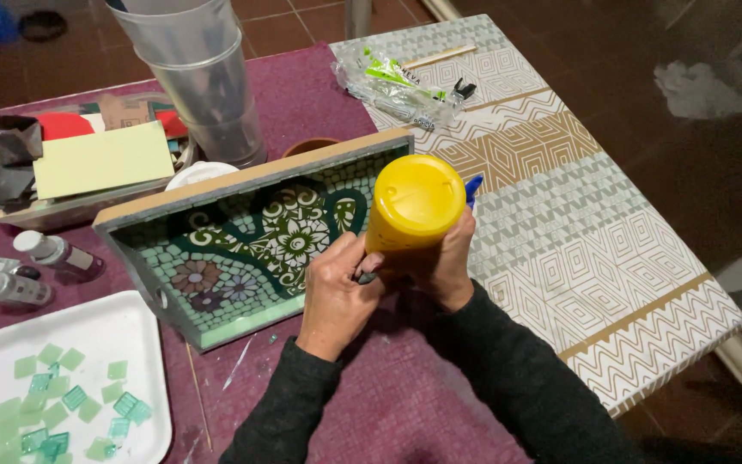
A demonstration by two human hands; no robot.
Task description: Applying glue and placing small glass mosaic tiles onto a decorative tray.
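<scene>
1. The right hand (450, 262) wraps around a yellow bottle (414, 206), holding it tipped over so that its flat base faces the camera and its long axis runs down and away, toward the hands' lower side.
2. The left hand (337, 292) is curled closed at the bottle's lower end, fingers pinched near where the nozzle would be; the nozzle itself is hidden, so I cannot tell exactly what those fingers grip.
3. Both hands touch each other, and the left one is the nearer to the mosaic tray (259, 232).
4. The tray stands tilted just left of the hands, its wooden rim up, its inside lined with green, white and floral tile pieces.
5. A white plate (122, 344) with loose green glass tiles lies at lower left on the purple-covered counter (388, 404).
6. Stacked clear cups (199, 69) stand behind the tray.
</scene>
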